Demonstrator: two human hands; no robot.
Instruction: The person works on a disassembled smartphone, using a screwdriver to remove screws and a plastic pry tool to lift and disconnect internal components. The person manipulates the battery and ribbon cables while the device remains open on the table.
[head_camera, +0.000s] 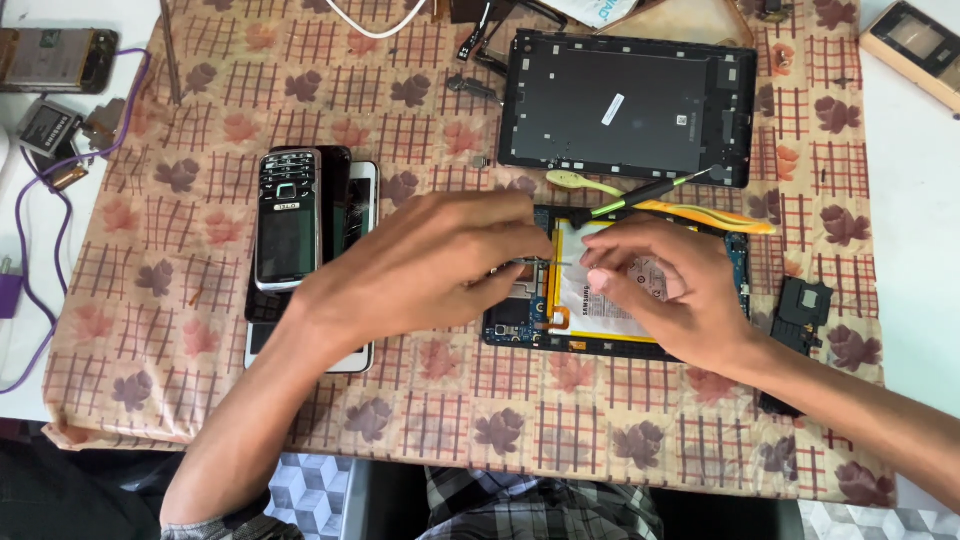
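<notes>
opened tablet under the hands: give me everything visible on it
The opened tablet lies flat on the patterned cloth, back cover off, internals facing up. A large white battery with an orange edge fills its middle; blue circuit board shows at the left and right ends. The left hand covers its left part, holding a thin tool tip over the board. The right hand rests on the battery. A yellow pry tool and a dark screwdriver lie along its top edge.

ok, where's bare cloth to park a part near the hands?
Free: the near strip of the patterned cloth below the opened tablet, and the cloth's left part beside the stacked phones. Crowded: between the tablet and the black back cover, where the yellow pry tool lies, and around the left hand and right hand.
</notes>
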